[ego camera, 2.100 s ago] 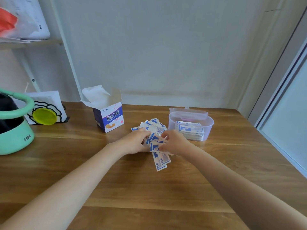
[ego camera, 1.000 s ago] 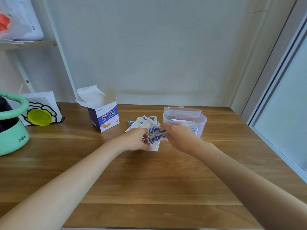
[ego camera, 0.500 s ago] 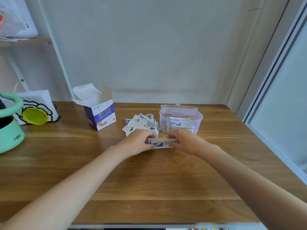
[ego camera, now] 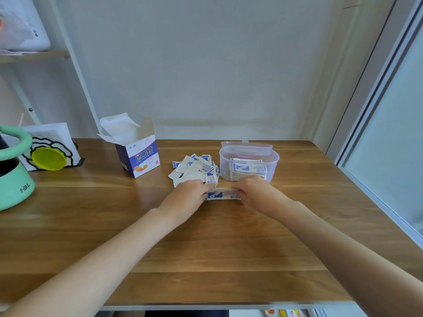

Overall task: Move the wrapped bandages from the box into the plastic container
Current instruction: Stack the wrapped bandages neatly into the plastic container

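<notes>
Fingers (ego camera: 207, 193) of the left hand (ego camera: 185, 197) and right hand (ego camera: 256, 193) pinch opposite ends of a small bandage stack (ego camera: 222, 194) on the tabletop (ego camera: 206, 248). Beyond them, toward the far edge, loose bandages (ego camera: 194, 169) lie between the open box (ego camera: 137, 154) and the partly filled plastic container (ego camera: 273, 162)

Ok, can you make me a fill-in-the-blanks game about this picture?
1. Both hands hold a small stack of ____.
2. The loose pile lies between the container and the ____.
3. The box's flaps are ____.
4. The table is made of ____.

Missing words: bandages, box, open, wood.
</notes>
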### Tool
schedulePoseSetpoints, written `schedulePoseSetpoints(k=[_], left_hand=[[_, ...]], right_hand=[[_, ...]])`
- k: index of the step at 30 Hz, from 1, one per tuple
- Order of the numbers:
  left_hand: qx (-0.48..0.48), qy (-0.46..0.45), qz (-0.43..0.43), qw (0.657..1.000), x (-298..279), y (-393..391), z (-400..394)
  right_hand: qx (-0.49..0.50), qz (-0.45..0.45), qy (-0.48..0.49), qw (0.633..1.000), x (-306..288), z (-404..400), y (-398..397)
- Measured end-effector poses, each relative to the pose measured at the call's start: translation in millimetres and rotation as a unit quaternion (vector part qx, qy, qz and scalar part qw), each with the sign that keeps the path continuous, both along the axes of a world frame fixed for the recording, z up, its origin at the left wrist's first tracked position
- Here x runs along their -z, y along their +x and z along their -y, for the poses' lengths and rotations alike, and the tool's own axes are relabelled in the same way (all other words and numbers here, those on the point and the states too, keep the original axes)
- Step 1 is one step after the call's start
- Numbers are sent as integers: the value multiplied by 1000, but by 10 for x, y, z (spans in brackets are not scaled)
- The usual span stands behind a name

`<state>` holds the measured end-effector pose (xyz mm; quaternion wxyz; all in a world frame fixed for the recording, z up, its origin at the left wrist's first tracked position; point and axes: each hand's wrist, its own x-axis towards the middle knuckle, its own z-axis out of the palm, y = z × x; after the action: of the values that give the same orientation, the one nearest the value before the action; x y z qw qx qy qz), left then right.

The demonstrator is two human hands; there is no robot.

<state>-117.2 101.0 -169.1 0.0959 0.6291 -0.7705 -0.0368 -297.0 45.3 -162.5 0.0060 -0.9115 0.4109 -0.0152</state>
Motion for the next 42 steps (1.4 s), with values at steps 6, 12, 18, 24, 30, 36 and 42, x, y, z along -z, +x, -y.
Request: schedulePoseSetpoints(k=[6,12,18,24,30,36,42], left_hand=[[-93,-67,-295,949,-416,-82,435],[-137,-12,-269,953,-712,-403,963],[-156,66,-136,976,-620,-569,1240],[-135,76,-2,988,-589,-635,1371],[-108,89,99,985,-654,-707,1365],[-106,111,104,983,-748,-786,1366],[-102,166,112,975,-899,-945,1350]], right_hand=[[123,345,51,929,-440,191,-128],[267,362,40,892,-614,650,-223],[301,210,31,930,-519,816,-127],[270,98,36,957,-532,783,-61],[241,43,29,969,-546,748,-37],[233,21,41,971,-593,754,-54],[247,-25,88,965,-634,831,30]])
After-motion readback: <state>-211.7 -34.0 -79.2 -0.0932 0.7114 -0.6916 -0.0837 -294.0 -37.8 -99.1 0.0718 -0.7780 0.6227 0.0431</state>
